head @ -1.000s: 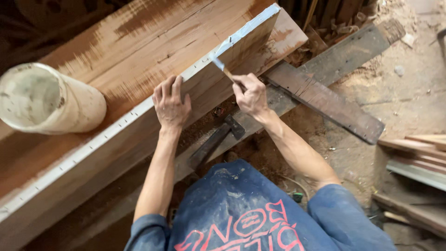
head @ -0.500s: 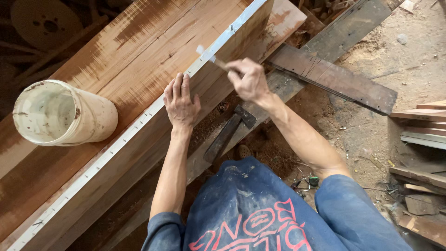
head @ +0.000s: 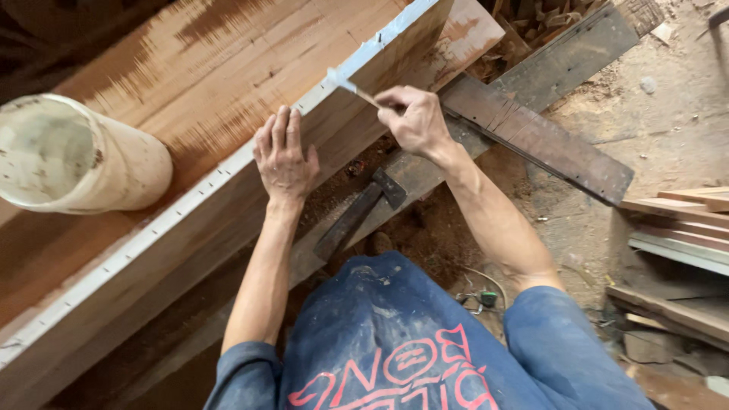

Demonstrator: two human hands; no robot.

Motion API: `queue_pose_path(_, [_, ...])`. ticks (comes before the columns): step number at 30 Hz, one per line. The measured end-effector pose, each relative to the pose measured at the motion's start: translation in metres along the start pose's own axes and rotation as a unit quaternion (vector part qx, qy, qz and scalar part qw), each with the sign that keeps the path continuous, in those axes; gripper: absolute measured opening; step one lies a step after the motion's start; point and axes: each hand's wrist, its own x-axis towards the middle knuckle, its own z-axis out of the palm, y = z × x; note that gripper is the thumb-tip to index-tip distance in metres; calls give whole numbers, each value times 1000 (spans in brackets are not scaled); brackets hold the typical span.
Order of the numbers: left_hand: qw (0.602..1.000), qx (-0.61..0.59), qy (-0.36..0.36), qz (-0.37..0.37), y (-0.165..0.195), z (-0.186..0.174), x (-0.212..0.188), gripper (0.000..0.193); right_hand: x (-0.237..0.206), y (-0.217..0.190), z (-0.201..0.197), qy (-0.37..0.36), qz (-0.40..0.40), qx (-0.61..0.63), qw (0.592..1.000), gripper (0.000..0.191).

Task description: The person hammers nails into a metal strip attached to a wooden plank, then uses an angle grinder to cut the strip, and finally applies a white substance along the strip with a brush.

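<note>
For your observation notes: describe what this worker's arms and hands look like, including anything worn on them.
Both arms are bare from above the elbow down. The left hand and right hand wear no gloves; no rings or watch show. Short blue sleeves of a worn, dusty shirt with red lettering end at the upper arms.

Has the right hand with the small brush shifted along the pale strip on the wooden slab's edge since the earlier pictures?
Yes. The right hand and its brush have slid along the pale strip, away from the slab's far corner and closer to the flat left hand.

Bucket (head: 72, 156) cut off left; brush (head: 351, 86) handle prob. hidden in fingers (head: 395, 102).
</note>
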Motion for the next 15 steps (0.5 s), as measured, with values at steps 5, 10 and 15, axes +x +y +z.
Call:
queue_pose_path(5, [1000, 19, 2, -21, 7, 2, -2, 81, 9, 32, -14, 122, 17, -82, 989, 18])
queue_pose_path(10, [998, 42, 15, -41, 15, 2, -4, 84, 28, 100, -38, 158, -29, -199, 967, 17])
queue_pose_path(15, [996, 59, 15, -71, 24, 7, -6, 87, 58, 157, -96, 214, -22, -250, 944, 13])
